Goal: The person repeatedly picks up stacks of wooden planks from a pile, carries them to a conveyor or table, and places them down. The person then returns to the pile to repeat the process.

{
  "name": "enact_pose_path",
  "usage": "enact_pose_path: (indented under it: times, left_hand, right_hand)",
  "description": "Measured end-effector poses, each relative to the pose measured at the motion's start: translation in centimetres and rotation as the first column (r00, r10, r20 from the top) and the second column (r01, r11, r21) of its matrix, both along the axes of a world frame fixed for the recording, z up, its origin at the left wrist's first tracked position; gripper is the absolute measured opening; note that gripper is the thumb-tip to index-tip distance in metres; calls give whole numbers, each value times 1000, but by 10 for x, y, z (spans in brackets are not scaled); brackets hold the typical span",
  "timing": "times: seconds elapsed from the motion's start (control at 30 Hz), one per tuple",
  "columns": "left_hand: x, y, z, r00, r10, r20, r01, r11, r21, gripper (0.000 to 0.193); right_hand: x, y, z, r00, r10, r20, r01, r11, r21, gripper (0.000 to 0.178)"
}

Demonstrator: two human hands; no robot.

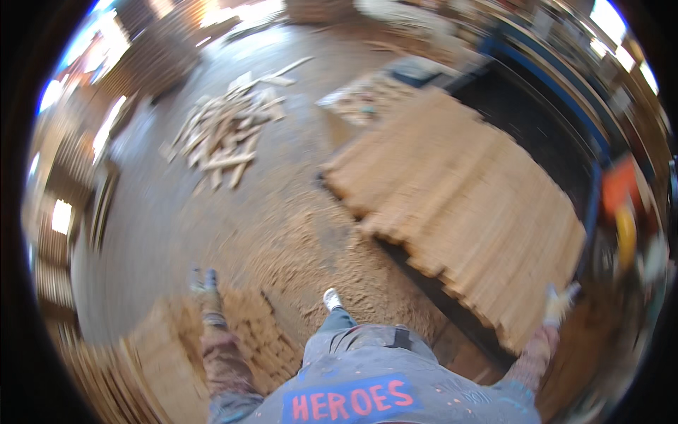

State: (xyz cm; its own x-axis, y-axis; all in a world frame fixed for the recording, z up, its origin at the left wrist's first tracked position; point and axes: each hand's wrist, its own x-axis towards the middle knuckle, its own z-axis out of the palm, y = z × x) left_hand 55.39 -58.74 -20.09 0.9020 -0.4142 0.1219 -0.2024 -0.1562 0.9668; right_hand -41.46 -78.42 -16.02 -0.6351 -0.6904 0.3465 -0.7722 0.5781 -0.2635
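My left hand reaches out at the lower left, gloved, above a stack of wooden planks. Its fingers point forward and apart, and nothing shows in them. At the right, my right hand, in a pale glove with bluish fingertips, is beside the near right corner of a layer of wooden boards. Its fingers look spread; blur hides whether they touch the boards. The boards lie side by side on a dark-framed table, their ends uneven.
Wood offcuts are heaped on the grey floor, with sawdust strewn nearer my feet. Behind the boards stands a box of small pieces. A blue-framed machine runs along the right, near an orange object. Wood stacks line the left.
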Motion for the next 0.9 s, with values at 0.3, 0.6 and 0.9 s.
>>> enact_pose_path:
  times: [0.3, 0.6, 0.9]
  left_hand:
    - [144, 287, 94, 438, 762, 476, -663, -83, 744, 121]
    - [197, 485, 107, 511, 734, 446, -586, -82, 806, 133]
    - [228, 466, 96, 829, 542, 138, -515, 642, 568, 88]
  right_hand:
    - [591, -233, 72, -25, 977, 211, -963, 34, -268, 76]
    - [827, -228, 97, -441, 824, 356, -874, -484, 37, 76]
    - [872, -128, 130, -586, 731, 351, -796, -601, -77, 69]
